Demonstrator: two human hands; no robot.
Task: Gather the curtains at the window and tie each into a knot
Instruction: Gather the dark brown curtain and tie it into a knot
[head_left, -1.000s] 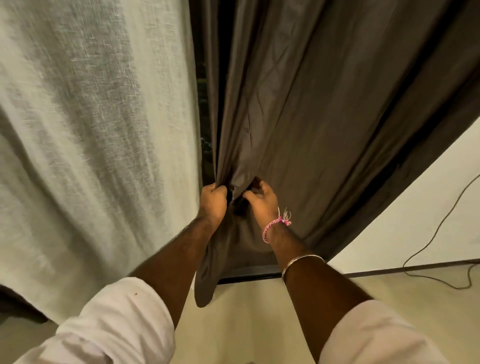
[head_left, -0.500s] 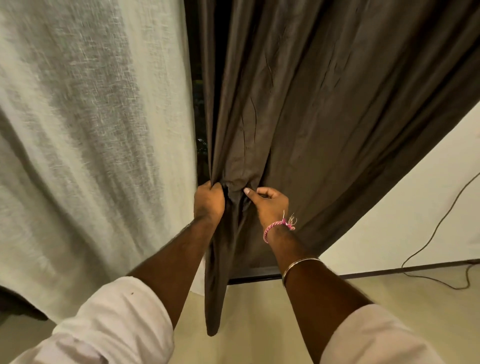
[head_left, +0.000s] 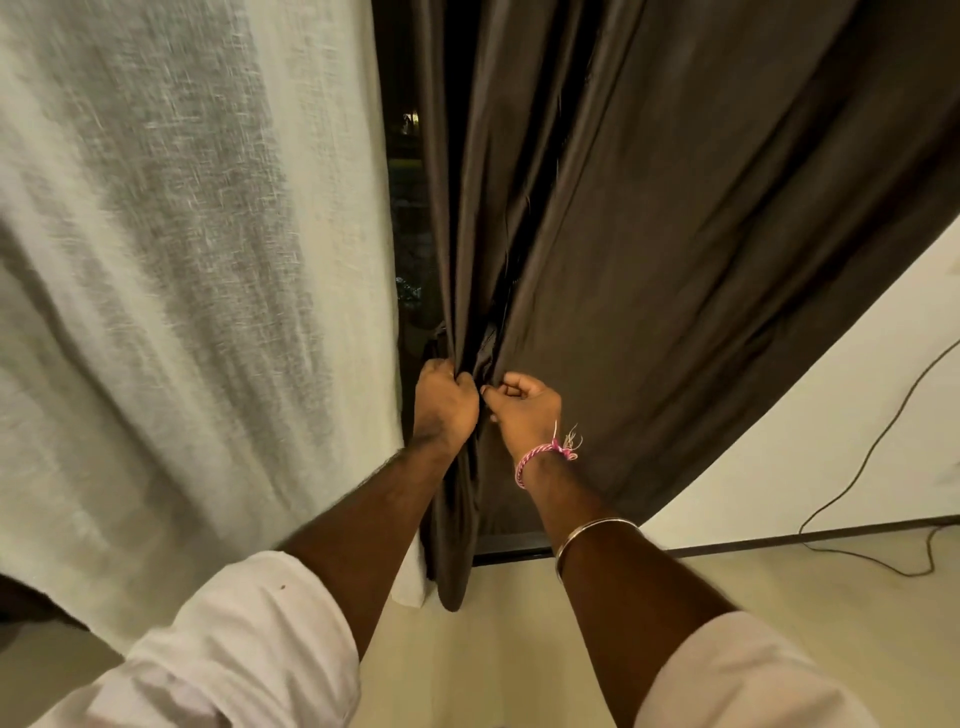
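A dark brown curtain (head_left: 675, 234) hangs at the right of the window and is pulled in folds toward the middle. My left hand (head_left: 445, 405) grips a bunch of its gathered left edge in a fist. Right beside it my right hand (head_left: 524, 408), with a pink thread band on the wrist, pinches another fold with curled fingers. The curtain's lower end (head_left: 452, 561) hangs loose below my hands. A white, coarse-woven curtain (head_left: 182, 260) hangs untouched at the left.
Dark window glass (head_left: 408, 208) shows in the gap between the two curtains. A white wall (head_left: 831, 415) is at the right, with a thin black cable (head_left: 862, 467) running down to the beige floor (head_left: 519, 649).
Both hands have moved a little higher and closer together, bunching more brown fabric. The curtain's lower end now hangs straighter and narrower below them.
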